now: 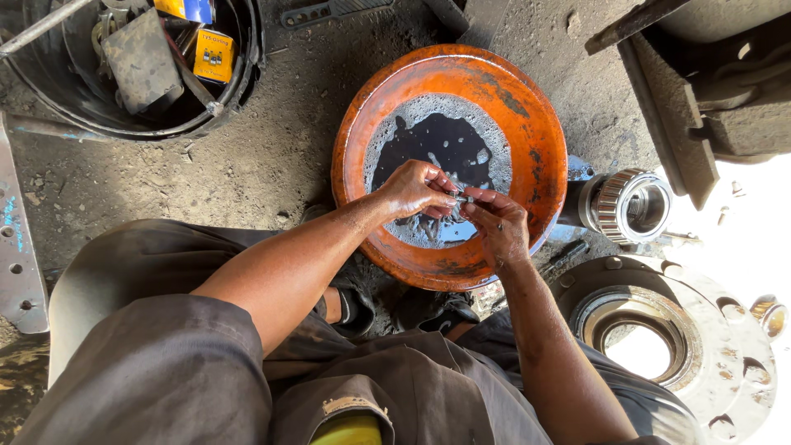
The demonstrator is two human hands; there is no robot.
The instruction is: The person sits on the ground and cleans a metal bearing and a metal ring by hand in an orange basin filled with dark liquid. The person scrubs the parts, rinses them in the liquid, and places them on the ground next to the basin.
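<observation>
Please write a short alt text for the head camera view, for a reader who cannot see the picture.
Seen from above, a seated person's left hand and right hand pinch a small metal part between them over a round orange basin holding dark liquid. A roller bearing and a metal wheel hub lie on the dirt floor to the right, a black tub of tools upper left.

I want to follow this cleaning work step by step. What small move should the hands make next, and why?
Probably dip the small metal part back into the dark liquid and rub it. Both the left hand and the right hand pinch it just above the orange basin, and more small parts lie wet below them, so washing seems under way.
</observation>
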